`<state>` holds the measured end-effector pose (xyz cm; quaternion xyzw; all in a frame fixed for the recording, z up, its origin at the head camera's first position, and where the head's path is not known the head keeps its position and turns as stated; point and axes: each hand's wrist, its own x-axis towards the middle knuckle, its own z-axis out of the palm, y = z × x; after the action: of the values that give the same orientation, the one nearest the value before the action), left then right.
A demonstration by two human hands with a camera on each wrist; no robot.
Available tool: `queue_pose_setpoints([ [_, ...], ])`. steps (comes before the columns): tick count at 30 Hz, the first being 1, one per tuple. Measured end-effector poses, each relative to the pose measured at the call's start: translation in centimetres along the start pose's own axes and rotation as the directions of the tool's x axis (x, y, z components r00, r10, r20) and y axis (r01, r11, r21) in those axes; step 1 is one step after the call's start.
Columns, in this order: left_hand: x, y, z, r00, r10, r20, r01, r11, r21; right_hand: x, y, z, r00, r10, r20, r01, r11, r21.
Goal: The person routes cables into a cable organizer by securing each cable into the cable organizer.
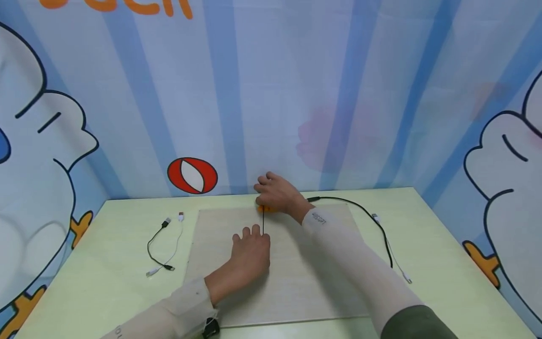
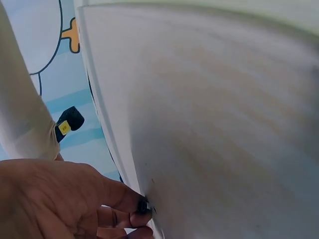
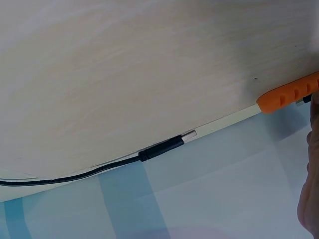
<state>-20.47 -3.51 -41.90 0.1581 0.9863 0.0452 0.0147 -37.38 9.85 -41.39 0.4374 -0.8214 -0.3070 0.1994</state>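
A short black USB cable (image 1: 263, 220) runs straight between my two hands over the board. My left hand (image 1: 251, 254), nearer the front, pinches its lower end; in the left wrist view a small black plug (image 2: 142, 205) shows between thumb and fingers. At the board's far edge, my right hand (image 1: 277, 194) holds the cable's other end, where a metal-tipped plug (image 3: 300, 102) peeks out by the fingers in the right wrist view. Beside that plug lies an orange ribbed object (image 3: 281, 98), partly hidden under the right hand in the head view.
A pale board (image 1: 305, 282) lies on the light-green table (image 1: 440, 235). Left of it are a black cable (image 1: 149, 247) and a white cable (image 1: 175, 245). A thicker black cable (image 1: 372, 216) crosses the back right, beside another white cable (image 1: 395, 259). A printed cloth (image 1: 271, 94) rises behind.
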Motion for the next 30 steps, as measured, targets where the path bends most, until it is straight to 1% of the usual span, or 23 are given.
queue_pose_setpoints([
  [1, 0.1, -0.1, 0.1, 1.000, 0.000, 0.004, 0.000, 1.000, -0.004, 0.1, 0.0, 0.0, 1.000, 0.001, -0.001, -0.001, 1.000, 0.000],
  [3, 0.7, -0.5, 0.9, 1.000, -0.003, 0.015, 0.003, 1.000, -0.019, 0.2, 0.0, -0.1, 1.000, 0.003, -0.003, -0.003, 1.000, 0.000],
  [5, 1.6, -1.2, 2.2, 1.000, -0.007, 0.026, 0.008, 0.999, -0.043, 0.2, -0.1, -0.2, 1.000, 0.004, -0.005, -0.004, 1.000, 0.007],
  [8, 3.1, -2.2, 4.4, 0.999, -0.005, 0.037, 0.008, 0.998, -0.069, 0.3, -0.1, -0.4, 1.000, 0.005, -0.003, -0.005, 1.000, 0.021],
  [9, 3.4, -2.4, 4.9, 0.999, -0.003, 0.034, 0.005, 0.997, -0.072, 0.3, -0.1, -0.4, 1.000, 0.006, -0.004, -0.006, 1.000, 0.025],
  [10, 3.7, -2.5, 5.3, 0.999, 0.000, 0.038, 0.003, 0.997, -0.077, 0.2, -0.1, -0.4, 1.000, 0.006, -0.004, -0.006, 1.000, 0.029],
  [12, 4.0, -2.6, 5.6, 0.999, 0.005, 0.038, -0.002, 0.997, -0.077, 0.2, 0.0, -0.4, 1.000, 0.009, -0.004, -0.009, 1.000, 0.028],
  [15, 3.7, -2.1, 4.8, 0.999, 0.006, 0.042, -0.003, 0.997, -0.072, 0.1, 0.1, -0.2, 1.000, 0.012, -0.003, -0.012, 0.999, 0.032],
  [18, 3.0, -1.5, 3.4, 0.998, 0.000, 0.061, 0.004, 0.997, -0.074, 0.1, 0.2, 0.0, 1.000, 0.014, 0.006, -0.014, 0.999, 0.046],
  [23, 1.7, -0.7, 0.9, 0.995, -0.020, 0.095, 0.027, 0.997, -0.071, 0.0, 0.3, 0.1, 1.000, 0.016, -0.009, -0.015, 0.997, 0.076],
  [27, 1.0, -0.4, -0.7, 0.991, -0.047, 0.124, 0.060, 0.993, -0.104, -0.1, 0.3, -0.1, 1.000, 0.018, -0.018, -0.015, 0.988, 0.153],
  [30, 0.9, -0.6, -0.9, 0.989, -0.054, 0.136, 0.072, 0.989, -0.132, -0.2, 0.3, -0.2, 1.000, 0.025, -0.010, -0.022, 0.970, 0.242],
])
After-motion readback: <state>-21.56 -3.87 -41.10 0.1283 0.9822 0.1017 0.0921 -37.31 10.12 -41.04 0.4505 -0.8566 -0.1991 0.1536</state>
